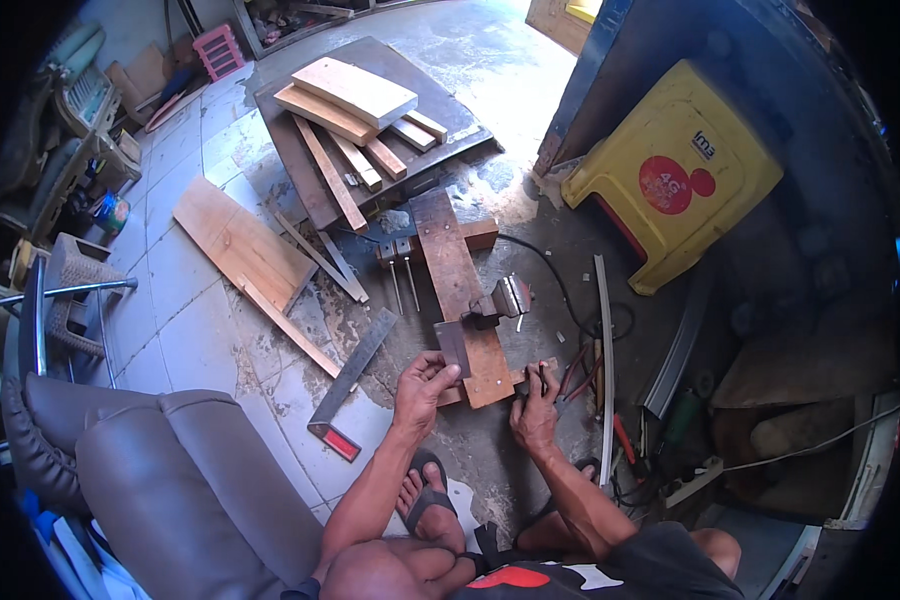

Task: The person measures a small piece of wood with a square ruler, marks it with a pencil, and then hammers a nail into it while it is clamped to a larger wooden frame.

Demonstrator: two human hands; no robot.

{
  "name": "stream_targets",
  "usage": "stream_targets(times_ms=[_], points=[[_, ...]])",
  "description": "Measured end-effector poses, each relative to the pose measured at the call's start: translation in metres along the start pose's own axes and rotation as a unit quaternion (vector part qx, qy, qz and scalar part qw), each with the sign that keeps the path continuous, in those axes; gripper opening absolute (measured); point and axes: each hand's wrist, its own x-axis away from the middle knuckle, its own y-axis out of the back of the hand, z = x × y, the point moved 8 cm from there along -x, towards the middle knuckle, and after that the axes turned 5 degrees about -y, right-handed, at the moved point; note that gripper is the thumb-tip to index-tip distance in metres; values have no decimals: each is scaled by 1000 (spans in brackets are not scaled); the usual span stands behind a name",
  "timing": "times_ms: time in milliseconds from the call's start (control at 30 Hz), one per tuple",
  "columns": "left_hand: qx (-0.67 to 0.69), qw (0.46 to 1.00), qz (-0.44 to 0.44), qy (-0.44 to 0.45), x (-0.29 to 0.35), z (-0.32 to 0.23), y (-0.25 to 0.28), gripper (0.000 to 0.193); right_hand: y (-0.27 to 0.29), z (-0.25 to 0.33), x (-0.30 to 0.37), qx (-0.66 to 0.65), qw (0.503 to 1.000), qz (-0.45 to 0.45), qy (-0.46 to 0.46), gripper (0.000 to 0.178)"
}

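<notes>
Between the thumb and fingers of my left hand is a thin, flat grey metal plate, held up beside the near part of a low wooden bench. My right hand is closed at the right of the bench's near end, by its wooden crosspiece. Whatever its curled fingers grip is too small or hidden to name. A metal bench vise is mounted on the bench's right edge, beyond both hands. A large try square with a red-marked stock lies on the floor left of my left hand.
Planks are stacked on a low dark table ahead. A wide board lies on the floor at left. A brown padded seat fills the near left. At right are a yellow plastic stool, a metal strip, pliers and a cable.
</notes>
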Motion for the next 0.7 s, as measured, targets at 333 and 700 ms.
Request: stream_targets(times_ms=[333, 700], points=[[-18, 1000, -18, 1, 8, -10, 1, 29, -4, -7, -1, 7, 1000, -5, -12, 73], [-111, 988, -2, -110, 20, -29, -5, 27, 0, -2, 0, 11, 1000, -16, 6, 72]])
